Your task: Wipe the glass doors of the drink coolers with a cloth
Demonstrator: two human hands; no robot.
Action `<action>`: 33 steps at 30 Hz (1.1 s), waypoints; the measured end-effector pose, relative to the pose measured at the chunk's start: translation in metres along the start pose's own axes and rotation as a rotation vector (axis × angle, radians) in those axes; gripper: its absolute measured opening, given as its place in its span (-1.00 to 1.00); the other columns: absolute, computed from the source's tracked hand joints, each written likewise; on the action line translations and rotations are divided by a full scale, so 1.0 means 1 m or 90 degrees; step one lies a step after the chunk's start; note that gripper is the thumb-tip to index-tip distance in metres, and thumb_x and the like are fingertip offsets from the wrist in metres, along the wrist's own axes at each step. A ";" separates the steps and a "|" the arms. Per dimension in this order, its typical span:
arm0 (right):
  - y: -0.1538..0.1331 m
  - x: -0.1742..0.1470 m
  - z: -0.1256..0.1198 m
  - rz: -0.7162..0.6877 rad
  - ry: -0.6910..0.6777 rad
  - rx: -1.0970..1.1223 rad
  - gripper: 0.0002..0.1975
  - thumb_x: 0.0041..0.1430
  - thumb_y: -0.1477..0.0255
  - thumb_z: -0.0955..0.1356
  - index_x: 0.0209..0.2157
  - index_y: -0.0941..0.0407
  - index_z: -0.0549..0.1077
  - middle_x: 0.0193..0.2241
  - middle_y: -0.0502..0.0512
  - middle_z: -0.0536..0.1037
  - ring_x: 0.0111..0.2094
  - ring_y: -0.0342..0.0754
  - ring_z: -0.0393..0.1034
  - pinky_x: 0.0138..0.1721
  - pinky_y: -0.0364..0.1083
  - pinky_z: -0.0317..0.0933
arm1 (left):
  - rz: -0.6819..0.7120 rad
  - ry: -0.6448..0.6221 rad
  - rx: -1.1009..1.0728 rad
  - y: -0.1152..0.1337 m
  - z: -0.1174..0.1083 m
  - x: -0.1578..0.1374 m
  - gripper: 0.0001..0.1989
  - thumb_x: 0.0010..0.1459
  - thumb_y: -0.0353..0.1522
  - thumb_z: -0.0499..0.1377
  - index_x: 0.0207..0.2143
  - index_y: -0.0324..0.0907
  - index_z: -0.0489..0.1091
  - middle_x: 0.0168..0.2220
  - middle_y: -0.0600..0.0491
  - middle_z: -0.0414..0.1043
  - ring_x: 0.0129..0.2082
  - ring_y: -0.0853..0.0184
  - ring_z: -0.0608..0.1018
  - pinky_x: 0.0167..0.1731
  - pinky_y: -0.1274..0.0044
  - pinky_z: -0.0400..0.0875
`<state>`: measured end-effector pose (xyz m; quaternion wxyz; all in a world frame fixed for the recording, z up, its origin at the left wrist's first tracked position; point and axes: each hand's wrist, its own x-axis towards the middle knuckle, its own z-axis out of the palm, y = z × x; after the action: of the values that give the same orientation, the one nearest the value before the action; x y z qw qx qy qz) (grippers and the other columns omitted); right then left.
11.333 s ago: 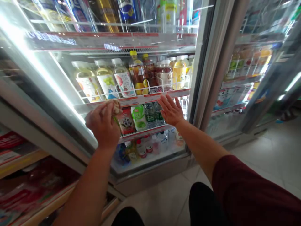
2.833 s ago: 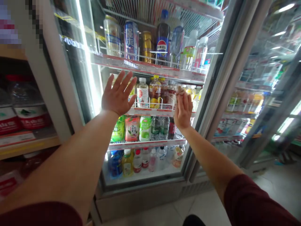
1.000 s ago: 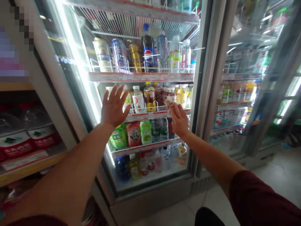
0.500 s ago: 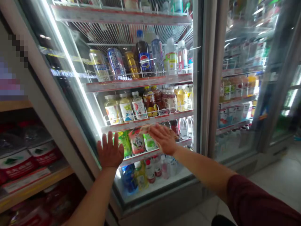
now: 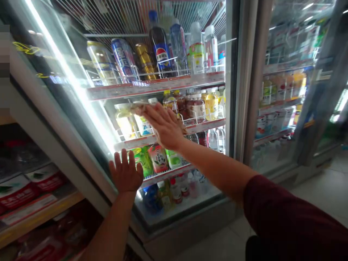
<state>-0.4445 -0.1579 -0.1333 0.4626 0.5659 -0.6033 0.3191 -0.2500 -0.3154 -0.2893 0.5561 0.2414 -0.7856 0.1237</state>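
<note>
My right hand (image 5: 166, 127) lies flattened over a crumpled, light brownish cloth (image 5: 138, 107), pressing it to the glass door of a lit drinks cooler. The cloth's edges stick out past the fingertips and beside the palm; the rest is under the hand. Lower left, my left hand (image 5: 126, 174) rests with fingers spread on the same door, near its left edge, and holds nothing. Behind the glass stand juice bottles (image 5: 197, 108), a cola bottle (image 5: 160, 47) and green and red drink cartons (image 5: 157, 157).
The cooler's metal door frame (image 5: 246, 90) runs down the right side, with a second glass-fronted cooler (image 5: 282, 94) beyond it. At left, a wooden-edged shelf (image 5: 43, 208) carries red-and-white packages (image 5: 19, 192). Pale floor tiles (image 5: 320, 203) show at lower right.
My right hand has moved the cloth up and left across the glass, from the carton shelf's height to the juice bottles. The left hand stays nearly in place. The view has shifted slightly.
</note>
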 end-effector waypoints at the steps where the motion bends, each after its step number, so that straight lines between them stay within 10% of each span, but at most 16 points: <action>1: -0.002 0.001 0.000 -0.032 -0.024 0.003 -0.35 0.47 0.58 0.12 0.49 -0.09 0.22 0.54 -0.18 0.20 0.60 0.04 -0.11 0.60 0.15 -0.13 | 0.002 -0.002 0.000 0.000 0.000 0.000 -0.33 0.37 -0.14 0.07 0.45 -0.18 0.23 0.48 -0.27 0.17 0.59 -0.12 -0.01 0.51 -0.12 -0.24; 8: 0.031 -0.029 0.010 0.125 0.127 0.023 -0.40 0.53 0.50 0.15 0.51 -0.01 0.19 0.54 0.01 0.21 0.62 0.12 -0.25 0.61 0.32 -0.19 | -0.010 -0.026 -0.002 -0.001 -0.001 -0.001 -0.33 0.38 -0.14 0.08 0.47 -0.13 0.19 0.51 -0.22 0.13 0.60 -0.06 -0.08 0.52 -0.11 -0.29; 14: 0.017 -0.121 0.024 -0.283 -0.081 0.043 -0.43 0.49 0.50 0.24 0.45 -0.03 0.30 0.47 -0.11 0.35 0.55 -0.05 0.06 0.53 0.07 0.05 | 0.049 -0.003 0.030 -0.006 0.001 -0.003 -0.30 0.41 -0.19 0.08 0.52 -0.16 0.10 0.53 -0.24 0.06 0.62 0.02 -0.17 0.54 -0.06 -0.31; 21: 0.041 -0.112 0.010 0.101 0.029 -0.001 -0.37 0.51 0.50 0.22 0.51 -0.14 0.18 0.51 -0.07 0.25 0.60 0.09 -0.11 0.57 0.23 -0.08 | 0.015 -0.026 -0.003 -0.009 0.003 -0.004 -0.26 0.37 -0.17 0.10 0.53 -0.15 0.09 0.55 -0.22 0.03 0.62 -0.03 -0.20 0.53 -0.10 -0.37; 28: 0.015 -0.162 0.017 -0.202 -0.220 0.077 -0.35 0.44 0.54 0.27 0.49 -0.11 0.24 0.48 -0.11 0.30 0.56 -0.02 0.03 0.52 0.10 0.06 | 0.014 -0.030 0.007 -0.008 0.001 -0.002 -0.24 0.34 -0.17 0.13 0.52 -0.15 0.11 0.54 -0.24 0.04 0.62 -0.05 -0.18 0.53 -0.10 -0.34; 33: 0.055 -0.147 0.003 0.037 -0.057 0.026 -0.33 0.51 0.51 0.22 0.52 -0.23 0.12 0.48 -0.14 0.31 0.57 0.07 0.02 0.55 0.24 0.04 | -0.018 -0.027 -0.010 -0.003 -0.001 -0.001 -0.29 0.35 -0.15 0.10 0.49 -0.15 0.17 0.53 -0.22 0.08 0.61 -0.07 -0.11 0.53 -0.10 -0.32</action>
<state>-0.5089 -0.0950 -0.2615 0.4139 0.5714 -0.6330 0.3186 -0.2475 -0.3177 -0.2902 0.5428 0.2509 -0.7946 0.1045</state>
